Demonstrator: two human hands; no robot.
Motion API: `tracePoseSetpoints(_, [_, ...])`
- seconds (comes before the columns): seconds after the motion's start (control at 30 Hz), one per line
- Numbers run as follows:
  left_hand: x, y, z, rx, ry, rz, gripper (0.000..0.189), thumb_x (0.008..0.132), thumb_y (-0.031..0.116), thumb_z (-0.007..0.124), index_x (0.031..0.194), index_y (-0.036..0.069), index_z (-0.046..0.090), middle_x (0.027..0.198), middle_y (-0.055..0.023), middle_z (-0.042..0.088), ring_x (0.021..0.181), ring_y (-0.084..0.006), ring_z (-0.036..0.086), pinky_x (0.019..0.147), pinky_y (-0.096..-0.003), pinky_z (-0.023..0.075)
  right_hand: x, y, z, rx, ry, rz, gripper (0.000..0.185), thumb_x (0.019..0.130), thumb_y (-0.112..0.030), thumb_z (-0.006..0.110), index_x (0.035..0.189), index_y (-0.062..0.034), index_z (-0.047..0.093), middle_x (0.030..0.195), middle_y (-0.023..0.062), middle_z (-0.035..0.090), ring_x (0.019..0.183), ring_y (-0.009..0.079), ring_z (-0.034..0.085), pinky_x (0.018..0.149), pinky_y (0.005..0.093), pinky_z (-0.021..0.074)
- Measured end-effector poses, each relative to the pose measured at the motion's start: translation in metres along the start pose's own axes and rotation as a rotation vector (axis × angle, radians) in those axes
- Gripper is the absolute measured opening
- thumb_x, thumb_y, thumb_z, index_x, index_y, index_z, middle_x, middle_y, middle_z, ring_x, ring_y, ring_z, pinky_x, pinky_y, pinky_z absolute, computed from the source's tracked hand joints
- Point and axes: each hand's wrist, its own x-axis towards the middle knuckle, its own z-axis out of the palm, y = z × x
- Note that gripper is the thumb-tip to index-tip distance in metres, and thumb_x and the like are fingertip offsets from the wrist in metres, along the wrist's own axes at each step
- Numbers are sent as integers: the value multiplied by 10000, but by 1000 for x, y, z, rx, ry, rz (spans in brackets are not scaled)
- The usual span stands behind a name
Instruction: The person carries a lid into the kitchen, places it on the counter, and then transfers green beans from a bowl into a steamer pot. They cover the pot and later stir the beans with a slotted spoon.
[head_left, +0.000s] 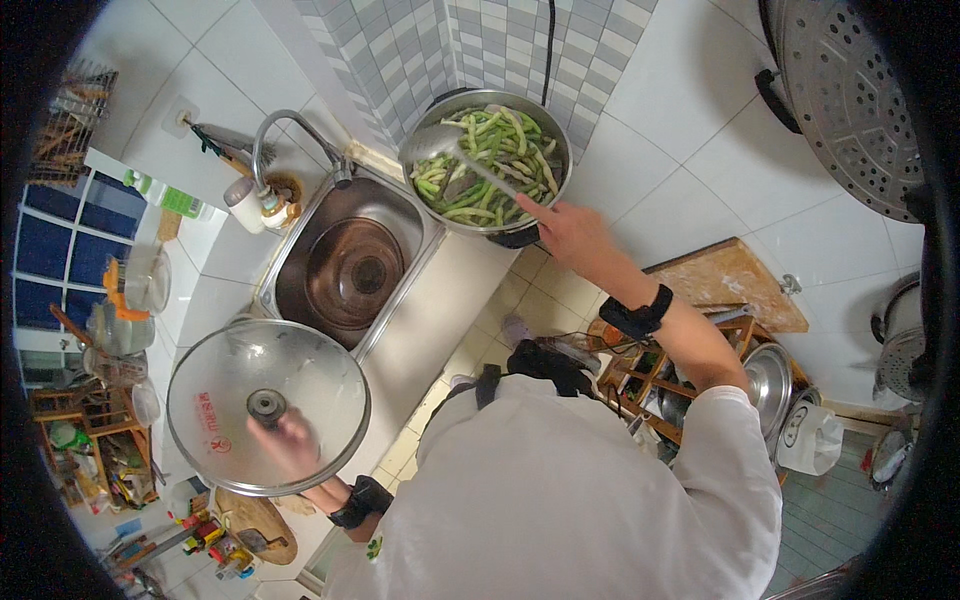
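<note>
My right hand (559, 226) grips the handle of a metal skimmer or spatula (491, 177), whose broad head rests at the left side of a wide metal pan (566, 169). Green beans and some darker pieces (495, 161) fill the pan. At the lower left my left hand (289, 442) holds a large round glass lid (217, 375) with a metal rim and a dark knob. The hand shows blurred through the glass, with its fingers at the knob. Both wrists wear black bands.
Left of the pan is a steel sink (405, 217) with a curved faucet (277, 120). Bottles (244, 202) stand behind it. A wooden board (739, 289) leans at the right wall above a rack (652, 390). A perforated steamer tray (847, 105) hangs at the upper right.
</note>
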Motion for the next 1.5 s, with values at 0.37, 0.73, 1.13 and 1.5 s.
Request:
tracePoseSetpoints(0.37, [-16,-12,38,211,201,158,426,874,486,497,811,66,526,627,15,469,490,-43,410,402,-149,354,-37,23,15,-298,-152,-117,661,773,-86,580,1369,-216,325,703,120,523,553,275,548,507,400,458])
tracePoseSetpoints(0.73, [2,-10,2,103,87,27,375,880,470,478,774,113,525,568,35,454,451,-28,398,366,-131,314,-24,42,-6,28,32,78,554,812,-116,540,1339,-202,391,739,144,575,647,317,577,570,405,469])
tracePoseSetpoints(1.13, [31,8,-48,231,42,332,214,897,318,476,770,147,502,621,39,460,457,-63,407,367,-188,311,-36,-9,9,359,308,99,500,829,1,550,1305,-127,467,1064,154,623,761,189,593,684,270,460])
tracePoseSetpoints(1.5, [70,50,-69,1016,266,644,342,815,356,562,948,41,536,685,-109,593,593,-219,563,575,-334,447,-22,-99,23,552,168,-20,449,841,-5,553,1280,-70,485,1212,134,565,1060,196,571,855,298,445])
